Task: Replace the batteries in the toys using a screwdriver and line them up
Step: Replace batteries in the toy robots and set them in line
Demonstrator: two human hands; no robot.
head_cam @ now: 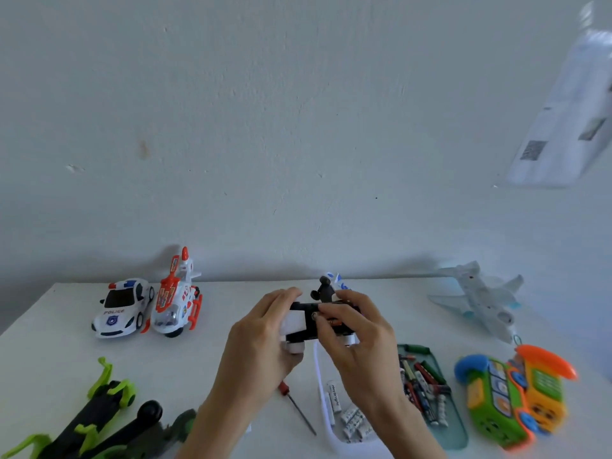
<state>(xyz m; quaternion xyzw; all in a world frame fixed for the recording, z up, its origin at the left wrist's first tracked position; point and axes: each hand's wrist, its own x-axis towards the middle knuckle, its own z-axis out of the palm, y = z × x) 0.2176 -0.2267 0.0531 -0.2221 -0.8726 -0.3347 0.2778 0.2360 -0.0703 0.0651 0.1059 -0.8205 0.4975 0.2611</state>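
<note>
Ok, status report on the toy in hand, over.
Both hands gripping upturned toy: left hand steadies it, right hand fingers at the battery bay. Screwdriver lies idle on table. Nothing in the way.

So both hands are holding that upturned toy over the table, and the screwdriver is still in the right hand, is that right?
Not quite. Both hands, left and right, do hold the upturned toy over the table, but the screwdriver is not in the right hand: the head view shows it lying on the table below the hands, by the left wrist.
</note>
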